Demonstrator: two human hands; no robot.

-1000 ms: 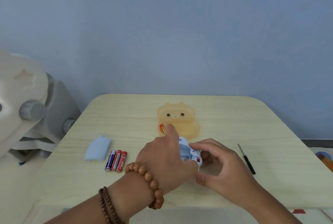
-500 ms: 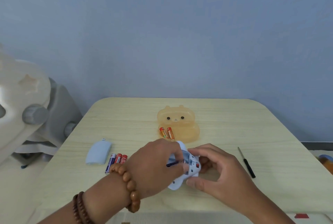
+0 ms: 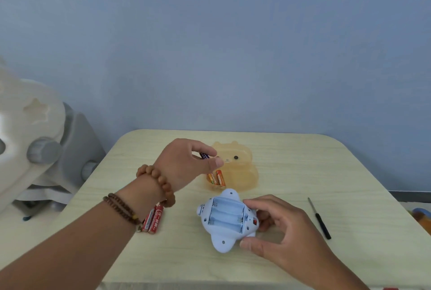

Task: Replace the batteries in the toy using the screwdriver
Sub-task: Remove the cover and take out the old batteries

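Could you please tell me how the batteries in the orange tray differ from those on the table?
The tray batteries are orange; the table batteries are red. The tray batteries lie in the bear-shaped tray; the table batteries lie on the bare table, partly hidden by the left wrist. Both are pairs lying side by side.

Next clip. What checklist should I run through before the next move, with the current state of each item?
1. Battery secured: ok, left hand pinches the battery.
2. Drop spot: ok, hand hangs at the orange tray's left edge.
3. Compartment emptied: ok, the toy's three slots are bare.
4. Toy steadied: ok, right hand grips its right side.
5. Likely replacements near: ok, red batteries lie by the left wrist.
6. Compartment cover located: cannot tell, not in view.
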